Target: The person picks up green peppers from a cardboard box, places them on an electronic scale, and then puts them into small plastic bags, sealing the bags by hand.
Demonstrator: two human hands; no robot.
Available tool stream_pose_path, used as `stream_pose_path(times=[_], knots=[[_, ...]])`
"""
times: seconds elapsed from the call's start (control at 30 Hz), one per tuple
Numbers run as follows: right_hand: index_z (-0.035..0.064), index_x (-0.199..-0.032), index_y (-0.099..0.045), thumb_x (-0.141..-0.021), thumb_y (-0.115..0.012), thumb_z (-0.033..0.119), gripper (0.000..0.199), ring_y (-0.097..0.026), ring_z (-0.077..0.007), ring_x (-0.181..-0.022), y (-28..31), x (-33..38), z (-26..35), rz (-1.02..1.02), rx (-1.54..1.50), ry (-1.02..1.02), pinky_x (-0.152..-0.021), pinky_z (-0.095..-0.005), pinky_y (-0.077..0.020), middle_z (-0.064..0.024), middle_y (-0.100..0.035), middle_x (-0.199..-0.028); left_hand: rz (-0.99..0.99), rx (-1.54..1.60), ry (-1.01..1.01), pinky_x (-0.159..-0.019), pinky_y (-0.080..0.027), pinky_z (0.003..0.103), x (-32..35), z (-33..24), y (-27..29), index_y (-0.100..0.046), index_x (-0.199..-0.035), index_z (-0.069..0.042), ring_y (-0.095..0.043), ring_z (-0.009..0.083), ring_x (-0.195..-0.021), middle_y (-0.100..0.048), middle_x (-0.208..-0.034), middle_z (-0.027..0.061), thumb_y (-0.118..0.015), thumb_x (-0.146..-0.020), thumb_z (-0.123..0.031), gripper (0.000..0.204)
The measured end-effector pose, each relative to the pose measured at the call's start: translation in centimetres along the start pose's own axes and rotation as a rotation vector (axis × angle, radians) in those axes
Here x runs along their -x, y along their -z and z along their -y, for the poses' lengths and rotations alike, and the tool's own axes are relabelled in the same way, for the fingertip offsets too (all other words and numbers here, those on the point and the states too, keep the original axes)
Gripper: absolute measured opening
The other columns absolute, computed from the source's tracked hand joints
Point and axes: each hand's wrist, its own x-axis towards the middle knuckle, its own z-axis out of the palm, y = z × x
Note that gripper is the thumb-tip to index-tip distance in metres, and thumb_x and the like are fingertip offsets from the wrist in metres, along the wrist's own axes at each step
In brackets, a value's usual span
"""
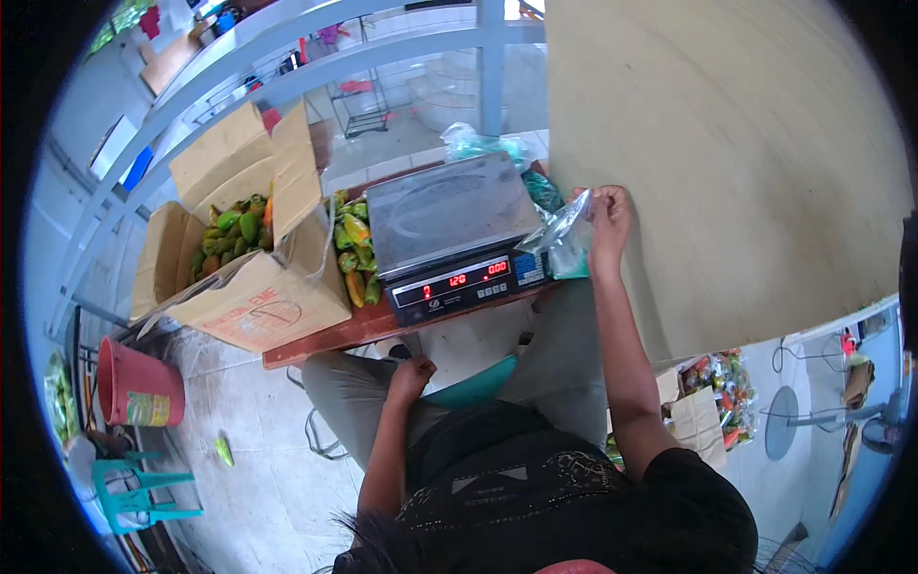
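Observation:
My right hand [609, 218] is raised at the right end of the bench, its fingers pinched on the top of a clear plastic bag [568, 228]. The bag hangs beside a digital scale [449, 225], whose metal pan is bare and whose red display is lit. My left hand [411, 379] is curled closed over my thigh, with nothing visible in it. Left of the scale, green and orange peppers [356, 239] lie on the bench. An open cardboard box [258, 301] next to them holds more green and reddish produce [232, 232].
The red-brown bench [316, 346] crosses in front of my knees. More plastic bags [490, 145] lie behind the scale. A large tan board [727, 163] stands close on the right. A red bucket [143, 383], a teal plastic chair [134, 490] and one loose pepper [224, 451] are at left.

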Motion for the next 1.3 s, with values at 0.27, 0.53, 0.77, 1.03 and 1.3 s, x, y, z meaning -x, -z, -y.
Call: stream_pose_path(times=[0.27, 0.53, 0.77, 1.03, 1.3], knots=[[0.0041, -0.081, -0.047, -0.086, -0.050, 0.010, 0.008, -0.053, -0.0090, -0.065, -2.4, -1.7, 5.4, 0.011, -0.013, 0.025, -0.055, -0.0221, -0.0443, -0.0027, -0.053, -0.069, 0.037, -0.052, 0.011, -0.061, -0.045, 0.034, 0.0, -0.6, 0.4, -0.061, -0.083, -0.003, -0.059, 0.0232, -0.070, -0.061, -0.076, 0.0134, -0.055, -0.075, -0.019, 0.019], [0.0063, -0.077, -0.051, -0.086, -0.050, 0.015, 0.013, -0.045, -0.0029, -0.059, -3.5, 1.9, 2.7, 0.118, -0.265, -0.247, -0.052, -0.0179, -0.0356, 0.0030, -0.051, -0.067, 0.289, 0.703, -0.147, -0.073, -0.042, 0.026, 0.6, -7.6, 1.0, -0.045, -0.113, -0.004, -0.054, 0.0146, -0.084, -0.054, -0.103, 0.0053, -0.049, -0.085, -0.037, 0.043], [0.0061, -0.080, -0.050, -0.086, -0.050, 0.016, 0.012, -0.051, -0.0077, -0.062, -4.6, 8.6, 0.4, 0.079, -0.358, -0.639, -0.057, -0.0228, -0.0432, 0.0004, -0.052, -0.069, 0.306, 0.913, -0.254, -0.088, -0.037, 0.032, 1.2, -13.4, 2.0, -0.025, -0.132, -0.005, -0.047, 0.0208, -0.105, -0.040, -0.123, 0.0098, -0.046, -0.086, -0.035, 0.058], [0.0061, -0.069, -0.049, -0.083, -0.056, 0.016, 0.018, -0.038, -0.0031, -0.056, -3.6, 11.5, -1.8, 0.102, 0.043, -0.486, -0.050, -0.0201, -0.0313, 0.0038, -0.045, -0.062, 0.361, 1.308, -0.267, -0.092, -0.033, 0.036, 3.1, -15.9, 2.2, -0.026, -0.129, -0.002, -0.043, 0.0222, -0.108, -0.040, -0.121, 0.0122, -0.038, -0.087, -0.047, 0.063], [0.0022, -0.071, -0.051, -0.083, -0.053, 0.022, 0.023, -0.039, -0.0065, -0.057, -4.4, 12.2, -0.2, 0.565, 0.521, -0.335, -0.052, -0.0239, -0.0335, 0.0017, -0.042, -0.058, -0.208, 0.836, -0.178, -0.055, -0.038, 0.022, 3.9, -15.5, 1.5, -0.057, -0.086, 0.001, -0.049, 0.0079, -0.064, -0.052, -0.070, 0.0014, -0.060, -0.080, -0.023, 0.025]])
